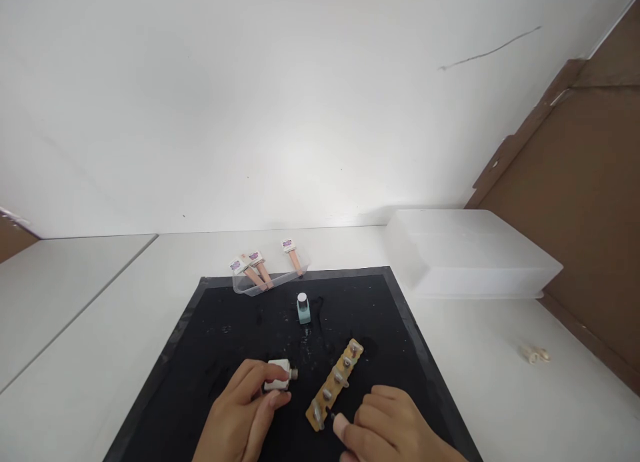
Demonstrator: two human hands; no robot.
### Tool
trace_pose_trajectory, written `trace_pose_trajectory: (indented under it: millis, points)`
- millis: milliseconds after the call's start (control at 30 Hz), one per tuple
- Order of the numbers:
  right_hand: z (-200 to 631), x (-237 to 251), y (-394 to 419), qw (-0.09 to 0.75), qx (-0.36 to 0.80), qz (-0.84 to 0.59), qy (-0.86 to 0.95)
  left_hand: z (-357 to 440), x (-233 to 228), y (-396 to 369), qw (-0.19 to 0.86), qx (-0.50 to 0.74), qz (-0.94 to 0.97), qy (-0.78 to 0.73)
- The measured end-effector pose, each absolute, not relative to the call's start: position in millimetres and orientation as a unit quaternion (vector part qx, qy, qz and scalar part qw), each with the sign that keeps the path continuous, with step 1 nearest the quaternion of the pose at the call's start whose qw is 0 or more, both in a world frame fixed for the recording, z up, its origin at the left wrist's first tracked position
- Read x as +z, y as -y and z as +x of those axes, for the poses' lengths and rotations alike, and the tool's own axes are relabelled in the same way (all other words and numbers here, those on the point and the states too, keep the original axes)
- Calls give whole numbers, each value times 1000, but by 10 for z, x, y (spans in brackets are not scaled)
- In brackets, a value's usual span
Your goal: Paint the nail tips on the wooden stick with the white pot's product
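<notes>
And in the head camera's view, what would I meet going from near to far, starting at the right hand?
Right hand → yellowish strip → light-blue bottle → clear tray → white wall.

readable text: none | white labels (289, 245) on pinkish sticks (295, 262) in clear tray (286, 279): purple print, lettering too small to make out | white bottle (275, 385) in left hand (243, 405): any lettering indistinct | pale blue bottle (304, 313): any wording likewise too small to read

White bottle (276, 385) partly behind left fingers (265, 371)
</notes>
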State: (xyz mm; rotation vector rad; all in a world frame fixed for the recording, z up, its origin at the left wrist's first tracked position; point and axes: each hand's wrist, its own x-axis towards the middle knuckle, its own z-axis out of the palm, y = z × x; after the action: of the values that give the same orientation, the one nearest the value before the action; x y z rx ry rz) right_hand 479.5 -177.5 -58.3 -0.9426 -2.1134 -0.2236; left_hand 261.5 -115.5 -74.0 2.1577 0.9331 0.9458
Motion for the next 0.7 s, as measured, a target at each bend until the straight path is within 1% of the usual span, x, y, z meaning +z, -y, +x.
trace_pose_trajectory:
  millis: [67, 267, 500, 700]
  points:
    - [4791, -569, 1772, 398, -86, -372, 834, 2633, -739, 1165, 306, 362, 817, -330]
    - [4792, -607, 1774, 399, -85, -374, 833, 2638, -707, 1168, 276, 348, 837, -319]
    - [4808, -668, 1778, 392, -83, -373, 836, 2638, -622, 1153, 204, 336, 873, -290]
    - [4801, -639, 1779, 393, -79, -374, 836, 2636, -592, 1146, 174, 341, 883, -271]
